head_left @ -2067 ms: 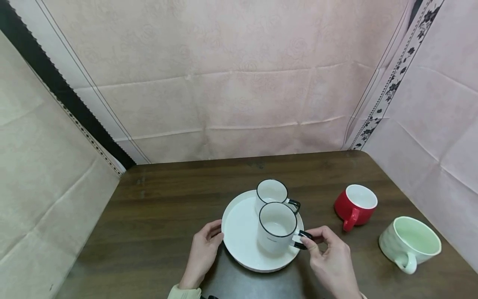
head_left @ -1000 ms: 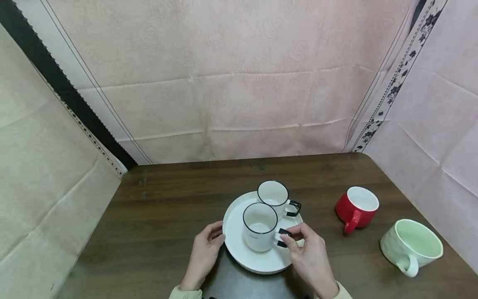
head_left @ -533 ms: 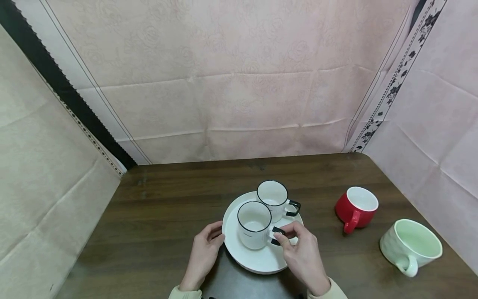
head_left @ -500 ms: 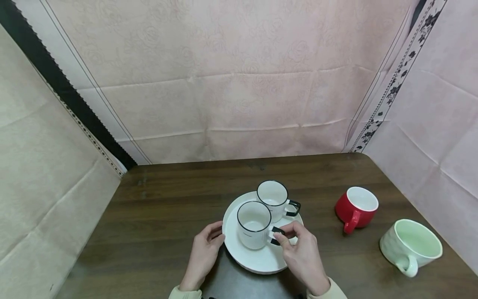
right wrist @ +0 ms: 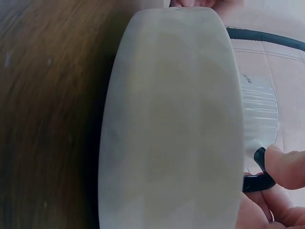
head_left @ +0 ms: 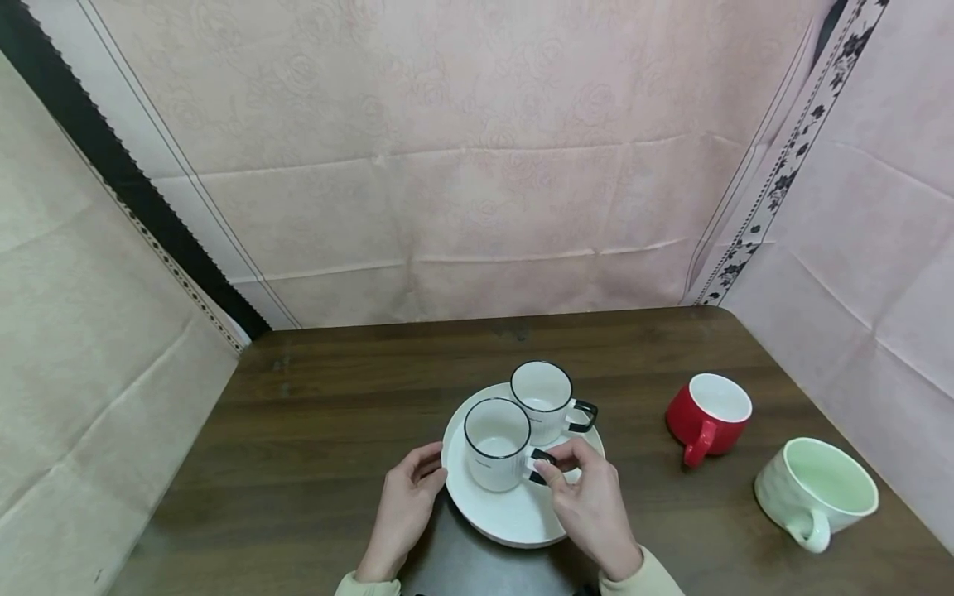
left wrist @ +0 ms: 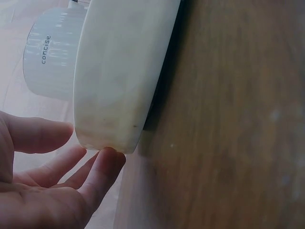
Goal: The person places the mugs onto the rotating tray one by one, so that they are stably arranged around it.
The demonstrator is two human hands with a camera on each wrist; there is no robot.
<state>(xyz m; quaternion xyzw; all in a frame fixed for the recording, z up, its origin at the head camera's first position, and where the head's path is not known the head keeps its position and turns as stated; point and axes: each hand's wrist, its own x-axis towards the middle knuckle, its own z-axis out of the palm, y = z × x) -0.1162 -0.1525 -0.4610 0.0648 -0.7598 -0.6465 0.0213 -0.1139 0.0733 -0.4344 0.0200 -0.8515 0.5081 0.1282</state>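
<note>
A thick round white stand (head_left: pixel 514 521) sits on the brown table. On it are two white mugs with black rims: a rear mug (head_left: pixel 541 387) and a front mug (head_left: pixel 495 443). Thumb and fingers of my right hand (head_left: pixel 592 501) pinch the front mug's black-and-white handle (right wrist: pixel 259 181). My left hand (head_left: pixel 406 505) touches the stand's left side with extended fingertips (left wrist: pixel 107 160), its thumb by the upper edge. In the left wrist view, "concise" is printed on a white mug (left wrist: pixel 52 57). The front mug stands upright, close to the rear one.
A red mug (head_left: pixel 701 426) with a white inside stands right of the stand. Nearer the right edge is a pale green mug (head_left: pixel 812 488). Pale cloth walls (head_left: pixel 477 207) enclose the table (head_left: pixel 335 447) at the back and sides.
My right hand has shifted left with the front mug, from the stand's right part to its left-middle part. The left hand and the rear mug have stayed in place.
</note>
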